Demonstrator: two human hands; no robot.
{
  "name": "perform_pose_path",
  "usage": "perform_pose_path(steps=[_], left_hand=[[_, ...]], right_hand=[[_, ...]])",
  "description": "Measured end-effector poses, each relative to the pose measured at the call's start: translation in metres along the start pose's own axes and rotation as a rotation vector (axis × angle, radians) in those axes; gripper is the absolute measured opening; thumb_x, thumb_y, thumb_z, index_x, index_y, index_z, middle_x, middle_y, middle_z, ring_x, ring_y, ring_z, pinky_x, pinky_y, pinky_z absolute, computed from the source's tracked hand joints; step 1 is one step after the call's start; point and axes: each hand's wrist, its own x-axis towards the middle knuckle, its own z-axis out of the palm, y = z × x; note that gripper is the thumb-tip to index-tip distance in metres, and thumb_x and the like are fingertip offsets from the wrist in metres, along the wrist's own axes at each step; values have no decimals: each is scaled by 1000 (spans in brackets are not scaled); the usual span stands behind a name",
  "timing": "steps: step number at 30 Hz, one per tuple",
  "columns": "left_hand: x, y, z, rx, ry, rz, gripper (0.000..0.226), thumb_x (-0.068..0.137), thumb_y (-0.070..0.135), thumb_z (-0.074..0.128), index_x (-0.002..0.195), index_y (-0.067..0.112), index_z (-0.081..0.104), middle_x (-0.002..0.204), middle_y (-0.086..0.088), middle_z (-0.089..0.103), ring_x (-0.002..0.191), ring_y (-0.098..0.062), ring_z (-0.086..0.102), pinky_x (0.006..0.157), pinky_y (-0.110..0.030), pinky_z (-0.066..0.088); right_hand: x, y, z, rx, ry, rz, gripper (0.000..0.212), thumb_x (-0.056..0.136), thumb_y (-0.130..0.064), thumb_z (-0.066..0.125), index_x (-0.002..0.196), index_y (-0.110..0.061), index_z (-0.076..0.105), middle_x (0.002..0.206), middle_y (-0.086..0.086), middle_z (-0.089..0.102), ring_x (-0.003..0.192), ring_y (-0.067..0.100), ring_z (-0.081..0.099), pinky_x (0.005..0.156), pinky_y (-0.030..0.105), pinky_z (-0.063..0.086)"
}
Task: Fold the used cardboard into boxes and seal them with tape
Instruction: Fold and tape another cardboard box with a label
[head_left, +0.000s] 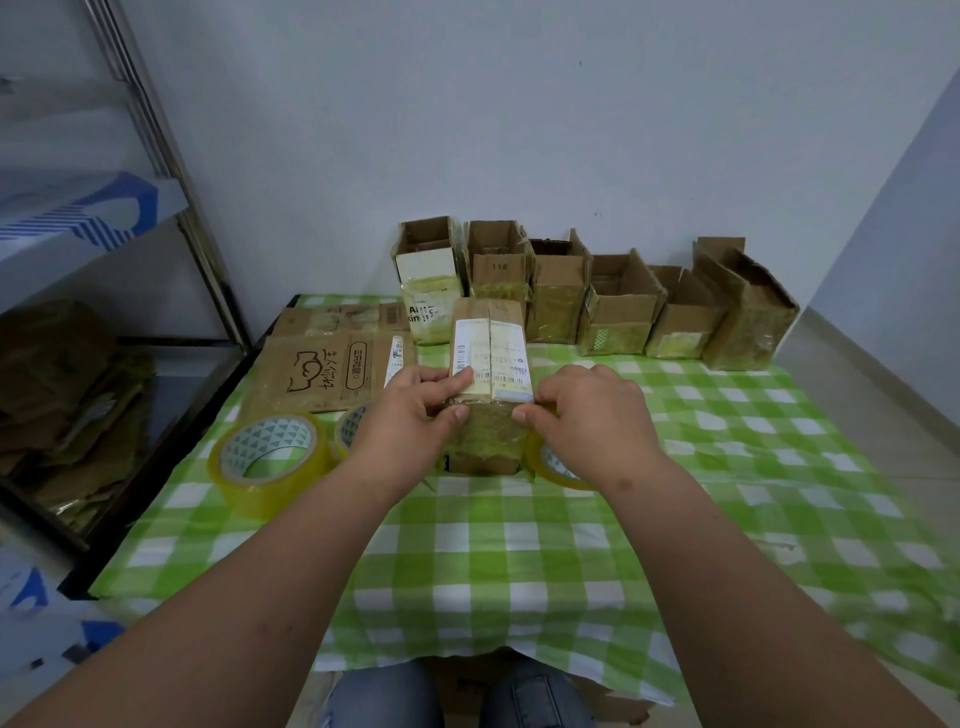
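The box (489, 384) stands at the middle of the bench (519, 545), on a green checked cloth, between both hands. It is a small brown carton, worn, with yellowed tape on its near face and a white shipping label split across the two top flaps, which meet along a central seam. Judged from its size and apparent emptiness, it is light and will slide or tip under uneven pressure; the used board is probably soft at the creases, so hold it at the top corners, where the folded edges are stiffest. The left hand (415, 415) pinches the near left top corner, thumb on the near face and fingers on the flap. The right hand (587, 415) pinches the near right top corner the same way, holding the flaps shut. No tape crosses the seam yet, so sealing appears to remain. A tape roll (270, 460) lies near left, a second roll (352, 427) just behind the left hand, and a third roll (553, 465) partly hidden under the right hand. Flat cardboard (322, 371) lies far left; six open boxes (597, 296) stand along the far edge.
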Motion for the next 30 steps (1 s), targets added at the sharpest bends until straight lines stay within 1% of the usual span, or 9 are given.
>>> perform_pose_path(steps=[3,6,9,16,20,24,27,28,30], left_hand=[[-3,-1,-3,-5,-39,6,40,96,19,62,135,30,58,125,17,49,112,-1,50,84,4,32],[-4,-1,-11,-161,-144,-33,39,101,14,50,137,28,56,130,16,48,121,-3,49,100,-19,43],[-4,-2,-17,-300,-209,-92,44,102,4,40,135,28,59,134,14,47,123,-3,48,90,-23,53],[-3,-7,-13,-220,-178,-27,45,102,2,43,136,28,56,133,11,46,114,-1,50,77,-14,54],[-4,-6,-11,-262,-169,-38,48,101,-3,42,133,30,57,136,12,47,110,-1,52,81,-18,55],[-7,-13,-11,-404,-157,-145,59,103,-1,36,116,49,64,138,20,52,109,3,59,93,-30,54],[-5,-22,-6,-293,-130,-156,68,102,-1,38,115,61,62,140,17,53,103,-14,57,98,-52,51],[-3,-24,-4,-272,-110,-158,71,100,-2,39,114,63,60,137,15,56,100,-18,56,96,-54,52],[-1,-27,-1,-244,-77,-152,73,96,-3,45,113,66,59,114,13,65,86,-21,56,83,-45,57]], right_hand=[[-2,3,0,16,3,-28,29,95,-54,51,103,-33,69,97,-7,60,98,21,49,83,37,38],[-3,6,-4,49,-36,-60,30,93,-53,52,110,-34,68,102,-7,62,100,19,48,86,37,39],[-4,7,-6,81,-55,-70,27,93,-47,53,112,-35,68,108,-6,64,105,21,48,91,39,40],[-4,6,-1,49,-21,-47,25,96,-46,53,112,-35,69,109,-7,64,105,22,50,93,40,41],[-4,6,-1,67,-19,-38,24,96,-45,54,111,-35,70,110,-7,64,105,21,49,93,40,41],[-4,6,0,64,-13,-35,26,96,-46,54,114,-35,69,112,-7,64,107,21,49,94,40,41],[-4,6,0,65,-9,-30,26,95,-46,54,113,-35,70,112,-7,64,106,21,49,93,39,40],[-4,6,1,69,-8,-26,26,95,-46,54,112,-35,70,112,-7,64,106,21,49,92,39,40],[-4,6,1,72,-3,-21,25,95,-46,54,110,-35,70,111,-8,65,105,20,49,91,39,40]])
